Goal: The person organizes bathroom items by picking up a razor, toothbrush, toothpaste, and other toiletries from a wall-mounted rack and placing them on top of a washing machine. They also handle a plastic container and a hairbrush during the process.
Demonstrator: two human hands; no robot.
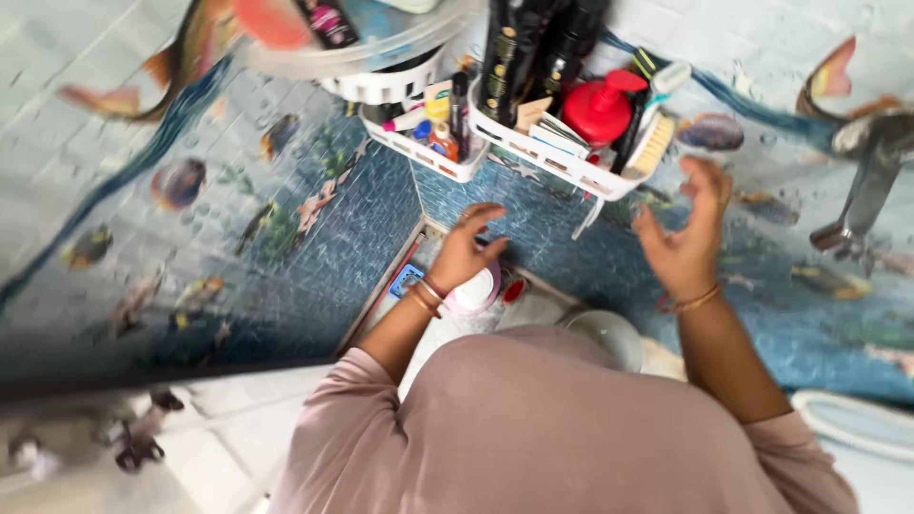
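Observation:
My left hand [464, 249] reaches down into the tiled corner, fingers curled and apart, just above a white round jar with a pink rim [478, 291] on the ledge. Nothing is visibly held in it. My right hand [687, 240] is raised with an open palm and spread fingers, empty, just below the white corner caddy [562, 164]. The caddy holds a red pump bottle [598, 107], a scrub brush [651, 143] and tall dark bottles [522, 52]. Both wrists wear thin bangles. The picture is blurred by motion.
A second white basket [424, 152] with small tubes hangs left of the caddy. On the ledge lie a blue item [405, 279], a small red cap [514, 290] and a white round dish [609, 333]. A metal faucet [871, 181] projects at right. Fish-patterned blue tiles cover both walls.

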